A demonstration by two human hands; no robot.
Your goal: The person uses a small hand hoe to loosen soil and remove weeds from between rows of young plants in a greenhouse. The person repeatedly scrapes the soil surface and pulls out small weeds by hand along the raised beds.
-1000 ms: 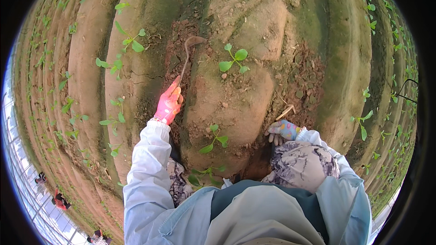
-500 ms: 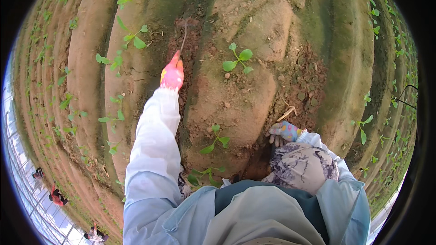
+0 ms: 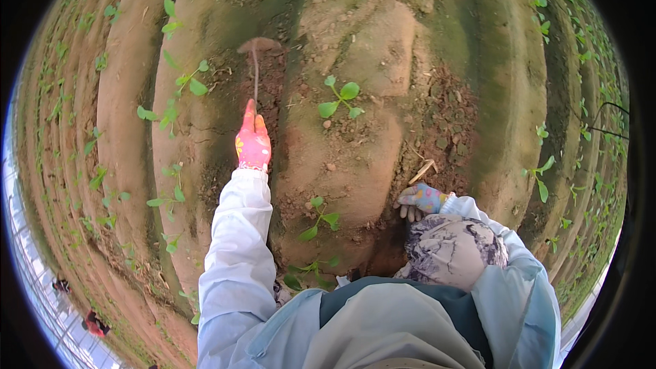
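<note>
My left hand (image 3: 253, 140), in a pink flowered glove, reaches forward and is closed round the handle end of a small hoe (image 3: 256, 72). The hoe's thin metal shaft points away from me. Its wide brown blade, slightly blurred, is over a strip of loose reddish soil (image 3: 272, 75) in the furrow; I cannot tell whether it touches. My right hand (image 3: 424, 200), in a blue flowered glove with greyish fingers, rests low beside my knee (image 3: 456, 249). Its fingers are curled, with nothing visible in them. A pale dry stalk (image 3: 422, 171) lies just beyond them.
Leafy seedlings stand on the ridge before me (image 3: 342, 98), nearer to me (image 3: 318, 219), and left of the hoe (image 3: 191, 82). Crumbled soil (image 3: 444, 130) lies right of the ridge. More planted rows run along both sides. Two people (image 3: 94, 324) are far off at lower left.
My left hand has drawn back toward me with the hoe, whose blade now shows more plainly. My right hand keeps its place beside the knee. The whole view has shifted slightly.
</note>
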